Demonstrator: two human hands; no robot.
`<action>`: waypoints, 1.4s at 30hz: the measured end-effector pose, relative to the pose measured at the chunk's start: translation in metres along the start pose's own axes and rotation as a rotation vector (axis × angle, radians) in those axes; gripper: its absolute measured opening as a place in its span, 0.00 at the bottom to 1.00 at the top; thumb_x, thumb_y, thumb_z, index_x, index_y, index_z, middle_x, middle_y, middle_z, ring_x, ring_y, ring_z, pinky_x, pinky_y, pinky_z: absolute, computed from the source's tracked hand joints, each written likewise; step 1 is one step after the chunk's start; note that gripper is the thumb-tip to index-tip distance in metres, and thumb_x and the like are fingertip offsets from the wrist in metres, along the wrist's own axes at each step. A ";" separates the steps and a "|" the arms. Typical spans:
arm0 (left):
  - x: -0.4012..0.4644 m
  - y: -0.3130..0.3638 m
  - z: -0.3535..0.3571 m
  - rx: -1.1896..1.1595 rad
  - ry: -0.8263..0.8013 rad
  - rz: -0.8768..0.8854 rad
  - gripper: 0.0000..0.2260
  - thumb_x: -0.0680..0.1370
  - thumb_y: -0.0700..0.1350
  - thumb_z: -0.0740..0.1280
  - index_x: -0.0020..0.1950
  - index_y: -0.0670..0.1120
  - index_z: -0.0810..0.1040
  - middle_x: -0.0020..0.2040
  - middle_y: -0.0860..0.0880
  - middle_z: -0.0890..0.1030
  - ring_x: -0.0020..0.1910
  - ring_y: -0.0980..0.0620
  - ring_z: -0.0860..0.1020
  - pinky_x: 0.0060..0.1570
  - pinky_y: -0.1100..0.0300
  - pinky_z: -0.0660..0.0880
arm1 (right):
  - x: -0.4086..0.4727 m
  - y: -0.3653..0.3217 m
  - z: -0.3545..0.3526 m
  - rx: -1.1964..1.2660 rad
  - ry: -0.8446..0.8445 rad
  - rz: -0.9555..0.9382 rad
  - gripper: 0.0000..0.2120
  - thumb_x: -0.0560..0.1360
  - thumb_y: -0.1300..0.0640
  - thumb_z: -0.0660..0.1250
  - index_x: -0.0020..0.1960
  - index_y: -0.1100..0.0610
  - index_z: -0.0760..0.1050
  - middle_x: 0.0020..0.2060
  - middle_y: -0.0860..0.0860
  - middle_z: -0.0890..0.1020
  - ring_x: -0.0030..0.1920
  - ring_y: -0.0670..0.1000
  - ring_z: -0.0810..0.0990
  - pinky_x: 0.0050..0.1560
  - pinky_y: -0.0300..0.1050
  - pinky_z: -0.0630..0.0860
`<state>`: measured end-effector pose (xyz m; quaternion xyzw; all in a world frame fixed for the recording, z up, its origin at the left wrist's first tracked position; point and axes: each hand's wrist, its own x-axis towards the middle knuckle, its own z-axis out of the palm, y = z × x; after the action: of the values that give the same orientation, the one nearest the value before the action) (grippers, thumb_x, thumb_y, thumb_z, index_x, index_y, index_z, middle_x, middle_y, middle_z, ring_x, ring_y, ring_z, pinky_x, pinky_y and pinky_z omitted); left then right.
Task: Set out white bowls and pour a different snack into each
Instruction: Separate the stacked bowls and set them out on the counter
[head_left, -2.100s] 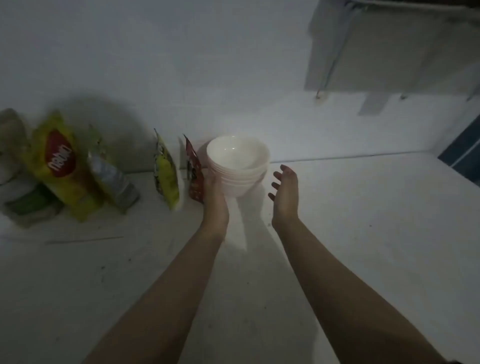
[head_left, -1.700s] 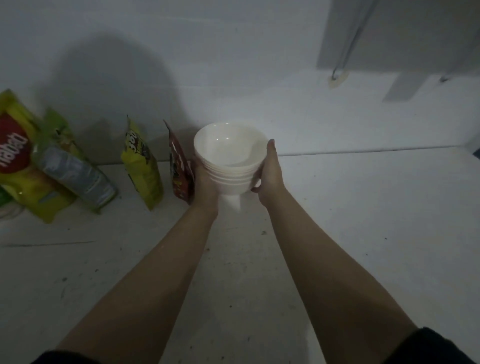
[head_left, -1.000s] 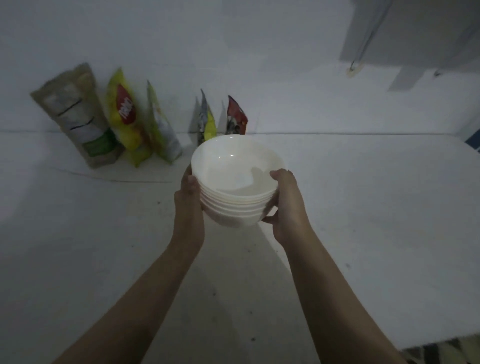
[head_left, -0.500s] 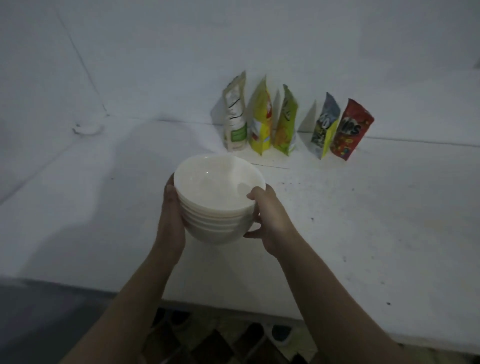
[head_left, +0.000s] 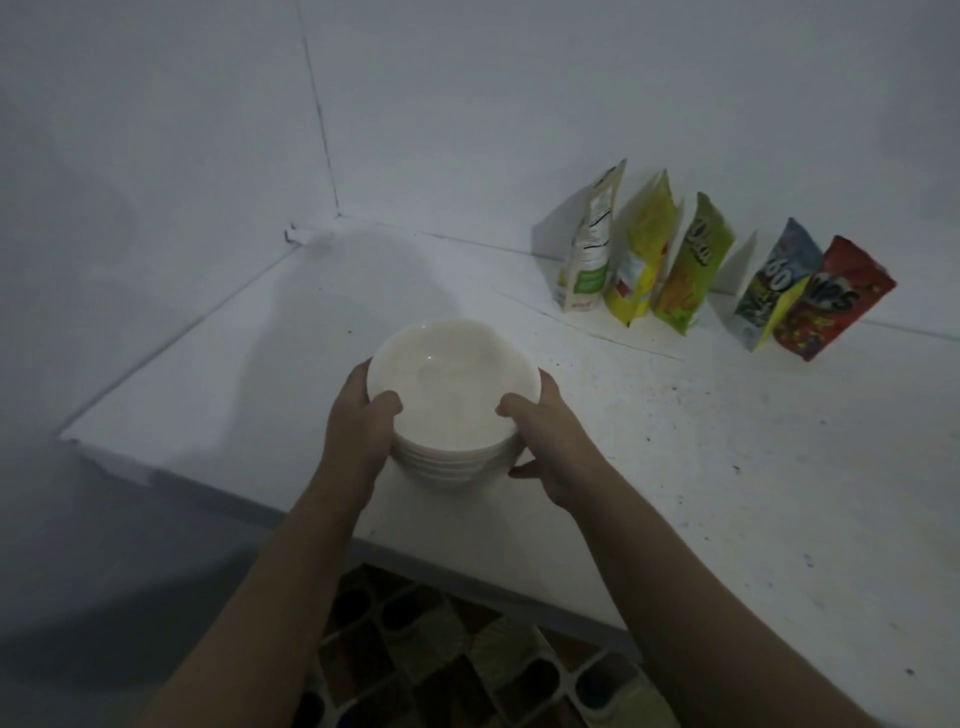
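Observation:
A stack of several nested white bowls (head_left: 449, 395) is low over the white counter (head_left: 727, 467), near its front edge; whether the base touches the surface I cannot tell. My left hand (head_left: 361, 421) grips the stack's left side, thumb over the top rim. My right hand (head_left: 550, 436) grips the right side, thumb on the rim too. Several snack bags lean against the back wall at the right: a pale green-white bag (head_left: 589, 244), a yellow bag (head_left: 641, 254), a green-yellow bag (head_left: 691, 265), a blue-grey bag (head_left: 771, 286) and a red bag (head_left: 831, 301).
The counter's front edge (head_left: 467, 566) runs diagonally below my forearms, with patterned floor tiles (head_left: 447, 649) beneath. White walls meet in a corner (head_left: 332, 208) at the back left. Dark specks dot the counter surface.
Both hands took hold of the bowl stack by the back wall, lifted it and carried it left and toward the front edge. It now sits lower, near the counter.

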<state>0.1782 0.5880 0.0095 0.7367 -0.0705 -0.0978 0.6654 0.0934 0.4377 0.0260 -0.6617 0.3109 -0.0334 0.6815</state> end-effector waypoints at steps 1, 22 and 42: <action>0.000 0.002 0.002 0.006 0.007 0.011 0.21 0.74 0.40 0.61 0.67 0.46 0.71 0.55 0.46 0.75 0.55 0.45 0.73 0.45 0.57 0.71 | 0.001 0.000 0.000 0.000 0.005 -0.006 0.29 0.76 0.59 0.61 0.73 0.43 0.59 0.57 0.48 0.71 0.57 0.56 0.71 0.56 0.63 0.76; -0.003 0.043 0.022 -0.370 -0.024 0.203 0.22 0.72 0.41 0.61 0.66 0.54 0.73 0.62 0.51 0.77 0.61 0.50 0.75 0.54 0.55 0.77 | -0.008 -0.028 -0.016 -0.123 0.315 -0.583 0.22 0.81 0.61 0.56 0.71 0.43 0.66 0.50 0.32 0.76 0.50 0.32 0.75 0.47 0.33 0.73; -0.061 0.032 0.312 -0.384 -0.403 -0.252 0.13 0.81 0.51 0.57 0.66 0.57 0.69 0.61 0.49 0.76 0.57 0.46 0.75 0.46 0.52 0.75 | -0.047 0.026 -0.317 0.069 0.905 -0.261 0.19 0.78 0.62 0.54 0.68 0.52 0.68 0.54 0.49 0.74 0.57 0.57 0.75 0.44 0.50 0.79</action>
<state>0.0452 0.2971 0.0142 0.5660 -0.0894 -0.3355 0.7478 -0.1019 0.1829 0.0417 -0.5911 0.4894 -0.4143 0.4893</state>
